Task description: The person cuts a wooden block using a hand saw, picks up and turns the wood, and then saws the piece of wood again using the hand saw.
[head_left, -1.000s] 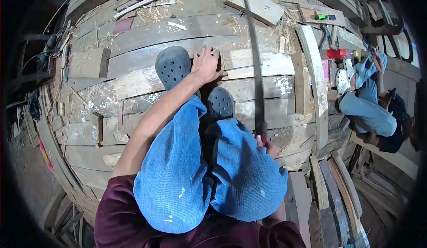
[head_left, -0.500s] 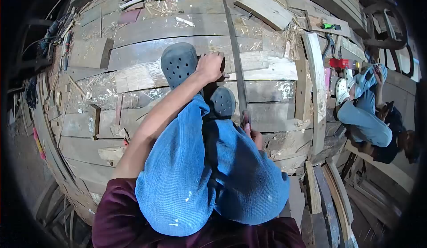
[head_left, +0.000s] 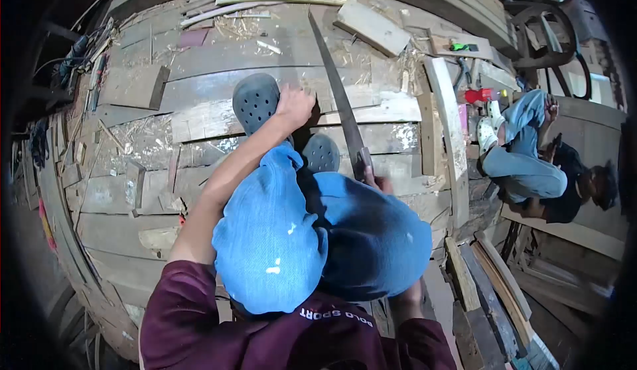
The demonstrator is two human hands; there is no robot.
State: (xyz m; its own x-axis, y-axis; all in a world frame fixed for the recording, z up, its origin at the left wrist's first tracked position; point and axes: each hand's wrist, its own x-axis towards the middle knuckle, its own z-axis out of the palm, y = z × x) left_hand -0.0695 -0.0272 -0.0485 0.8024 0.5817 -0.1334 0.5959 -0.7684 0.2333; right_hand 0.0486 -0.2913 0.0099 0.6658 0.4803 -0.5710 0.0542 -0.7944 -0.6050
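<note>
My right hand (head_left: 381, 184), partly hidden behind my knee, is closed on the handle end of a handsaw (head_left: 340, 94). Its long dark blade points away from me and crosses over a pale wooden board (head_left: 398, 108). My left hand (head_left: 296, 106) rests closed on this board, left of the blade, with its fingers curled at the wood; their tips are hidden. A dark clog on my left foot (head_left: 256, 99) stands over the board beside that hand. The other clog (head_left: 321, 153) is nearer to me, left of the saw's lower end.
Loose wood blocks (head_left: 373, 27), offcuts and shavings lie about the plank floor (head_left: 265, 58). A long pale board (head_left: 451, 131) runs along the right. Beyond it sits another person (head_left: 531, 151), near a red-handled tool (head_left: 481, 95) and a green tape measure (head_left: 462, 47).
The view has shifted. The saw blade leans further left at its tip and shows more of its flat side. My left hand stays on the board.
</note>
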